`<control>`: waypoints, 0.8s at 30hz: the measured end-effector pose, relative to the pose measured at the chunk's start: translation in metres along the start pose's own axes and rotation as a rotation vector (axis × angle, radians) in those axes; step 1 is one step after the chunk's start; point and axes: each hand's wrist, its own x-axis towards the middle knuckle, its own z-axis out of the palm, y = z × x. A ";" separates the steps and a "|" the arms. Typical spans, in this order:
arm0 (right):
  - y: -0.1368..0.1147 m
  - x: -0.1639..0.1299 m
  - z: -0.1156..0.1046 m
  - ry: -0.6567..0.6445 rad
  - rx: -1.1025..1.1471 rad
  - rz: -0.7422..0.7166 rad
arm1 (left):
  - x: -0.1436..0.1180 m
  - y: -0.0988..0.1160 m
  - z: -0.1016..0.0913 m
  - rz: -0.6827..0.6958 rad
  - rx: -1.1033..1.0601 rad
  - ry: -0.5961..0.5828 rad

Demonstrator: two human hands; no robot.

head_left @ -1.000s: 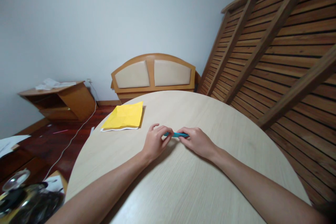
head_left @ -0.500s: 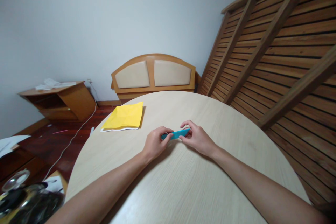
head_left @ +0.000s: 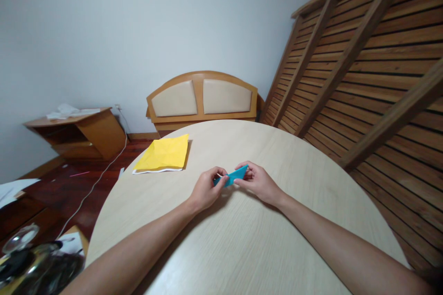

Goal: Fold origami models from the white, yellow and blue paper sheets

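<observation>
Both hands meet near the middle of the frame: the left hand (head_left: 206, 189) and the right hand (head_left: 260, 184) each pinch one end of a small folded blue paper (head_left: 232, 176), a flat narrow strip with sharp creases, held tilted just above the counter (head_left: 242, 239). The counter is round, with pale wood grain. A yellow paper sheet (head_left: 163, 154) lies flat to the upper left, well apart.

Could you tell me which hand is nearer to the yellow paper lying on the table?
Left. The left hand is just right of the yellow paper; the right hand lies farther right.
</observation>
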 end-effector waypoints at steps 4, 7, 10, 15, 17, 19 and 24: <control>-0.009 0.000 -0.001 0.070 -0.009 -0.018 | 0.001 -0.001 -0.001 -0.029 -0.048 0.010; -0.011 0.000 -0.003 0.087 -0.005 -0.020 | 0.002 -0.002 -0.001 -0.069 -0.047 0.004; -0.007 0.000 0.000 0.092 0.021 -0.015 | 0.002 -0.004 0.000 -0.099 -0.095 -0.009; -0.002 -0.001 0.009 0.125 0.045 -0.006 | 0.002 -0.005 0.003 -0.114 -0.122 -0.011; -0.002 -0.001 0.011 0.115 0.054 0.013 | 0.002 -0.004 0.003 -0.118 -0.130 -0.017; -0.002 -0.002 0.011 0.098 0.063 0.032 | 0.002 -0.003 0.003 -0.128 -0.148 -0.028; -0.009 -0.002 0.007 0.066 0.048 0.017 | 0.005 -0.002 0.002 -0.157 -0.234 -0.031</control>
